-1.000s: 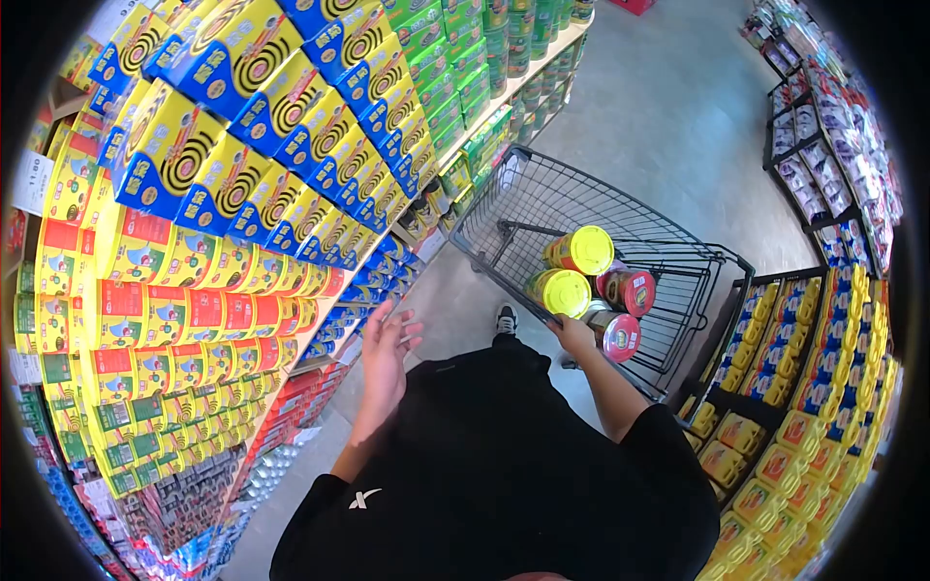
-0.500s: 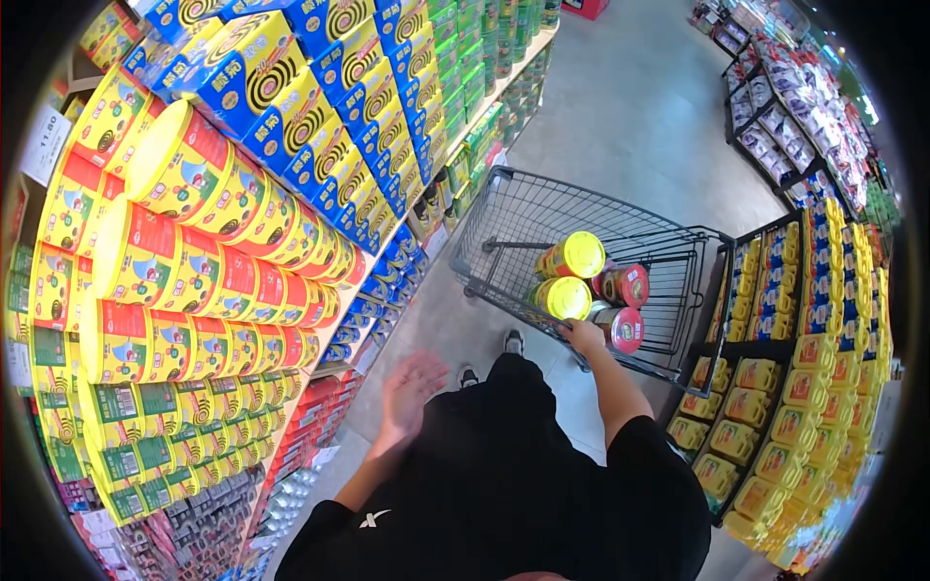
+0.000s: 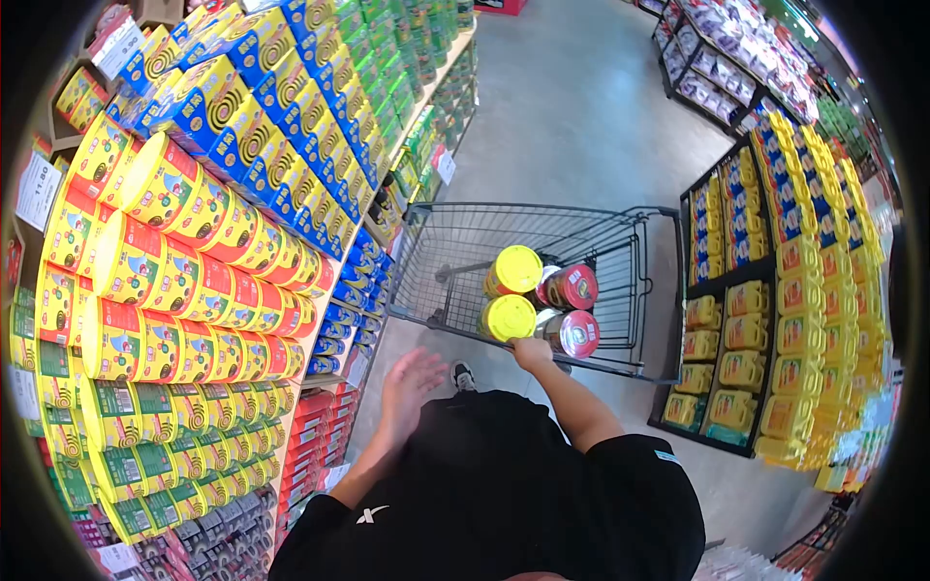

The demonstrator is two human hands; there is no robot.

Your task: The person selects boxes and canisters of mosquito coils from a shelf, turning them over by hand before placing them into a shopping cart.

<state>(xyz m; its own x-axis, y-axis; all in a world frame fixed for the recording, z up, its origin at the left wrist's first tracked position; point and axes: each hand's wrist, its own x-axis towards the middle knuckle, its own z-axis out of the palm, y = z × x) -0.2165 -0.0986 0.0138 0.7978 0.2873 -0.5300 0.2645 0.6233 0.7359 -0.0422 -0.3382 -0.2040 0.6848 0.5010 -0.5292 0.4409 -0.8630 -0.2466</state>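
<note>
My right hand is closed round the near side rim of a grey wire shopping cart. Just behind that rim, inside the cart, stand two tubs with yellow lids: a far tub and a near tub. Beside them are a can with a dark red lid and a can with a pink-red lid. Held out in front of my body, my left hand has its fingers apart and touches nothing. It is nearest to the shelf on the left.
On the left shelf, yellow-and-red tubs are stacked in rows, with blue-and-yellow mosquito-coil boxes beyond. A rack of yellow jugs stands right of the cart. Farther off is a display of packaged goods. Grey floor runs ahead.
The cart, with my right hand on its rim, has shifted left in view and swung to lie more crosswise. My left hand stays raised and open. The right-hand rack appears farther left.
</note>
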